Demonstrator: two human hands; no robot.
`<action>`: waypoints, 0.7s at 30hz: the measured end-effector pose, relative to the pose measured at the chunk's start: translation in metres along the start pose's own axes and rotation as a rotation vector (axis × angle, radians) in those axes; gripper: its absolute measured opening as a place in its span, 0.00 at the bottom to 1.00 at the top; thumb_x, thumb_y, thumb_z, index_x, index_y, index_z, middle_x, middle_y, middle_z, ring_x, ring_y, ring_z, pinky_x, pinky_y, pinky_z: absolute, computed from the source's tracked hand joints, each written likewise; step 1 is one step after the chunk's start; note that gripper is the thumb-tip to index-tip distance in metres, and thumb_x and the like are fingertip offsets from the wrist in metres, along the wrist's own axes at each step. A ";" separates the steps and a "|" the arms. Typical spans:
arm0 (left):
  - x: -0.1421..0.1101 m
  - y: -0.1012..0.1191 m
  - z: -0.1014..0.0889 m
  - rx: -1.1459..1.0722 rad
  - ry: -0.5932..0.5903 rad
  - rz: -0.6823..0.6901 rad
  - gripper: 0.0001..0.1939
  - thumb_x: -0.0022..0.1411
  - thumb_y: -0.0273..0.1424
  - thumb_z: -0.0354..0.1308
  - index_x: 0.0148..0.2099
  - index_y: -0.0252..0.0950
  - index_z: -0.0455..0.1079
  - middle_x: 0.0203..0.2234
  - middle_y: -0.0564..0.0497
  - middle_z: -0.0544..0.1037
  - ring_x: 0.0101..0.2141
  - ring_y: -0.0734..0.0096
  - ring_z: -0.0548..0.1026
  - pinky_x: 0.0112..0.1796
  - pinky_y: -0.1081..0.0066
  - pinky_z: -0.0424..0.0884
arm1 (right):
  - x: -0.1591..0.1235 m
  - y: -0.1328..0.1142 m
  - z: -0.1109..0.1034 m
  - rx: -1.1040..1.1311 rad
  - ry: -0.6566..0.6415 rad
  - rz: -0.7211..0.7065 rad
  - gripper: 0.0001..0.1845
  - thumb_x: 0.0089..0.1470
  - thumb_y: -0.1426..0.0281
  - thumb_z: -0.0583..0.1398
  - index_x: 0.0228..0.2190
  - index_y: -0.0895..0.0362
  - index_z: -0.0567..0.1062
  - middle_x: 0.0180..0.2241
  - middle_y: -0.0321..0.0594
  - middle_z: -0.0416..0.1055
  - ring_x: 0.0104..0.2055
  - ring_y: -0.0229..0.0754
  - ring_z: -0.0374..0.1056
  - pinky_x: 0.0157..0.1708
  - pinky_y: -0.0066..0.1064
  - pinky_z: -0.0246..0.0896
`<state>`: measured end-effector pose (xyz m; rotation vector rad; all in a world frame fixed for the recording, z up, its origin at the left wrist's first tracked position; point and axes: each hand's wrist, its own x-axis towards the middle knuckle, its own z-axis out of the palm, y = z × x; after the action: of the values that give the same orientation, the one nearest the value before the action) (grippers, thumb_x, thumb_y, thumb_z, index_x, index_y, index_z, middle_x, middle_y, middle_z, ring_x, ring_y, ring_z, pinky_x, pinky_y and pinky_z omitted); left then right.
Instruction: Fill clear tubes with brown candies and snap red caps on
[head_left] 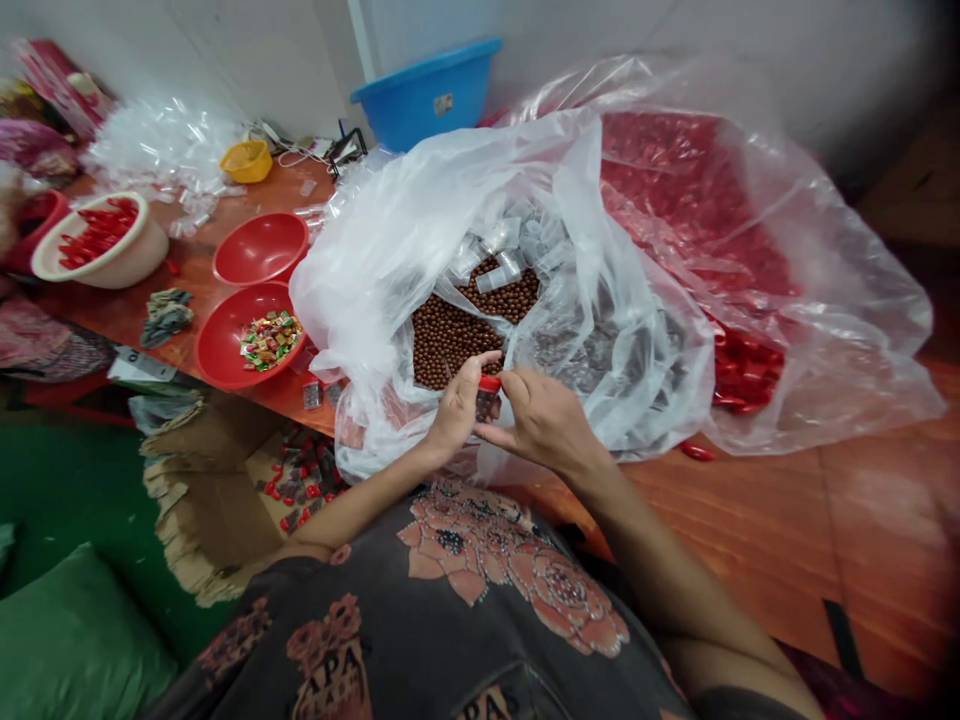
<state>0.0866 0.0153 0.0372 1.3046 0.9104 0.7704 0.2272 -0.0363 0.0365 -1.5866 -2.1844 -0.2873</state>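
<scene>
Where the two hands meet over the counter (757,515), a small clear jar (486,405) with a red lid (489,383) sits between them, dark contents showing through its wall. The left hand (454,408) closes on the jar from nine o'clock, its thumb reaching across above the lid. The right hand (551,412) closes on it from three o'clock, one finger beside the lid and the thumb near the jar's base, so both hands are together on this one piece, their fingers partly curled. Just beyond, at eleven o'clock from the jar, lie many brown balls (457,335) inside an open white plastic bag (375,270), with clear containers (517,240) heaped toward twelve and one o'clock. At two o'clock a second clear bag (847,300) holds red pieces (746,370), and a loose red piece (697,451) lies between three and four. Toward nine are a few filled jars (311,393) and, past them, a red bowl (214,345) of wrapped sweets (271,340); another red bowl (259,245) stands at ten. At eight, below the counter, a cardboard box (202,500) contains red-lidded jars (304,480). A blue basin (427,95) stands near twelve, by the wall.
</scene>
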 end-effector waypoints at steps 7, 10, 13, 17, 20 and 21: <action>-0.001 -0.014 0.006 -0.096 -0.031 -0.105 0.30 0.69 0.51 0.39 0.60 0.38 0.64 0.23 0.53 0.72 0.22 0.75 0.69 0.24 0.76 0.67 | -0.008 0.010 0.023 -0.018 0.058 -0.049 0.33 0.56 0.40 0.48 0.27 0.58 0.68 0.25 0.40 0.65 0.25 0.38 0.56 0.26 0.32 0.47; 0.001 -0.014 0.005 -0.161 -0.052 -0.133 0.27 0.69 0.47 0.41 0.59 0.37 0.64 0.21 0.54 0.69 0.22 0.76 0.68 0.24 0.76 0.66 | -0.010 0.013 0.025 0.161 -0.008 0.020 0.32 0.53 0.40 0.52 0.32 0.58 0.71 0.27 0.42 0.68 0.27 0.39 0.61 0.26 0.31 0.52; 0.005 -0.006 -0.001 -0.253 -0.055 -0.140 0.27 0.68 0.46 0.41 0.60 0.36 0.62 0.19 0.56 0.68 0.19 0.76 0.66 0.23 0.76 0.65 | -0.011 0.013 0.024 0.548 -0.084 0.154 0.35 0.50 0.43 0.59 0.49 0.57 0.69 0.37 0.43 0.72 0.33 0.41 0.67 0.31 0.32 0.62; 0.008 0.004 -0.010 -0.282 -0.126 -0.205 0.33 0.67 0.53 0.38 0.64 0.36 0.57 0.17 0.56 0.67 0.15 0.76 0.62 0.17 0.77 0.58 | -0.014 0.008 0.028 1.113 0.046 0.542 0.26 0.55 0.51 0.59 0.49 0.54 0.68 0.34 0.38 0.73 0.30 0.36 0.68 0.29 0.31 0.66; 0.009 0.002 -0.011 -0.243 -0.189 -0.238 0.39 0.65 0.58 0.35 0.65 0.36 0.56 0.17 0.55 0.68 0.15 0.76 0.62 0.15 0.78 0.55 | -0.014 0.002 0.031 1.202 0.234 0.748 0.19 0.56 0.56 0.60 0.44 0.53 0.70 0.31 0.35 0.72 0.29 0.36 0.68 0.29 0.31 0.67; 0.009 0.000 -0.010 -0.233 -0.206 -0.246 0.40 0.64 0.59 0.34 0.64 0.36 0.56 0.18 0.55 0.68 0.16 0.76 0.63 0.15 0.78 0.55 | -0.014 0.000 0.031 1.164 0.275 0.754 0.19 0.56 0.57 0.61 0.46 0.53 0.70 0.33 0.36 0.73 0.31 0.37 0.69 0.32 0.33 0.68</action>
<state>0.0821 0.0277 0.0357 1.0239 0.7729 0.5216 0.2237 -0.0360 0.0024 -1.3449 -0.9934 0.7947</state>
